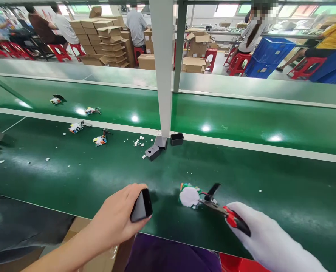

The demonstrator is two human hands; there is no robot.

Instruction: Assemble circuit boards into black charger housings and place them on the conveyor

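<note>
My bare left hand (121, 211) is wrapped round a dark rectangular plastic housing (141, 206), held just over the bench's near side. Inside a white glove, my right hand (254, 226) grips pliers (233, 220) with red and black handles. The jaws point left and reach the edge of a green circuit board (189, 196) topped by a large white lump. A black flat piece (212, 191) with a red wire sits beside that board, at the jaws. Whether the jaws pinch anything I cannot tell.
Dark housings (152, 152) and an upright hollow one (177, 139) lie by the white post (164, 75). Several circuit boards (100, 140) and white crumbs (139, 142) are spread at left on the green bench (270, 177). Beyond are seated people, cartons (111, 41) and blue crates (270, 56).
</note>
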